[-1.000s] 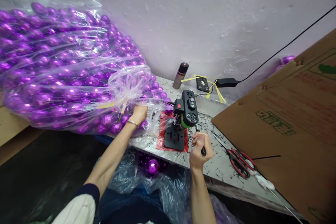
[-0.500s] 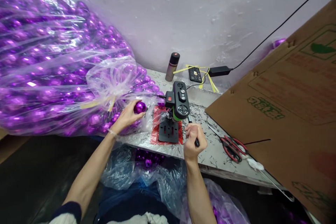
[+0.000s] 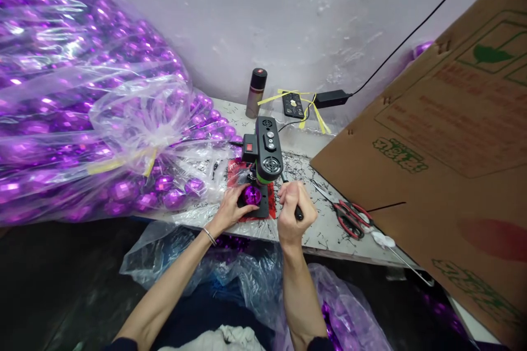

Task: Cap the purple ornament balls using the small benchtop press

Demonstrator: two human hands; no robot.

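Note:
My left hand (image 3: 231, 209) pinches a shiny purple bauble (image 3: 251, 195) between thumb and fingers. The bauble is over the black base plate (image 3: 262, 210) of a small black bench press (image 3: 269, 148), just below its head. My right hand (image 3: 295, 209) is wrapped in a fist round the black lever handle (image 3: 299, 213) on the press's right side. Under the base lies a red sheet (image 3: 272, 197). Whether the bauble touches the press above it, I cannot tell.
A big clear bag of purple baubles (image 3: 82, 120) fills the left. Behind the press stand a spray can (image 3: 256, 93) and a black power adapter (image 3: 331, 98). Red-handled scissors (image 3: 349, 216) lie right, beside a cardboard box (image 3: 444, 164). Small black bits litter the table (image 3: 325, 236).
My left hand has carried the bauble rightward from beside the bag to over the press base. My right hand still grips the lever. The whole view has shifted slightly.

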